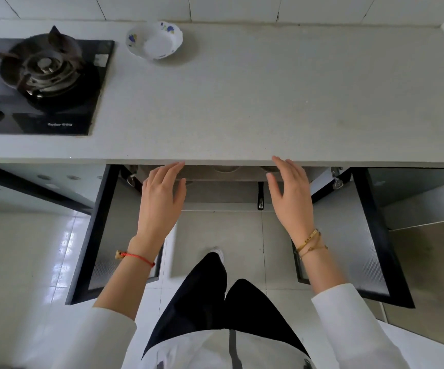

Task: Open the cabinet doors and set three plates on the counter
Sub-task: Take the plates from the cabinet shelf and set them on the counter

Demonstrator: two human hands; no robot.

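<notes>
One white plate with blue flowers (154, 39) sits at the back of the grey counter (242, 102), right of the stove. Below the counter's front edge both cabinet doors stand swung out: the left door (101, 235) and the right door (370, 235), each black-framed with a frosted panel. My left hand (161, 201) and my right hand (290, 195) hover between the doors with fingers spread, holding nothing, fingertips at the counter's edge. Rounded rims of dishes (227, 169) show dimly inside the cabinet under the counter lip.
A black gas stove (39, 83) fills the counter's left part. White tiled wall runs along the back, and a wall corner rises at far right. My legs and a shoe stand on the tiled floor (29, 249) between the open doors.
</notes>
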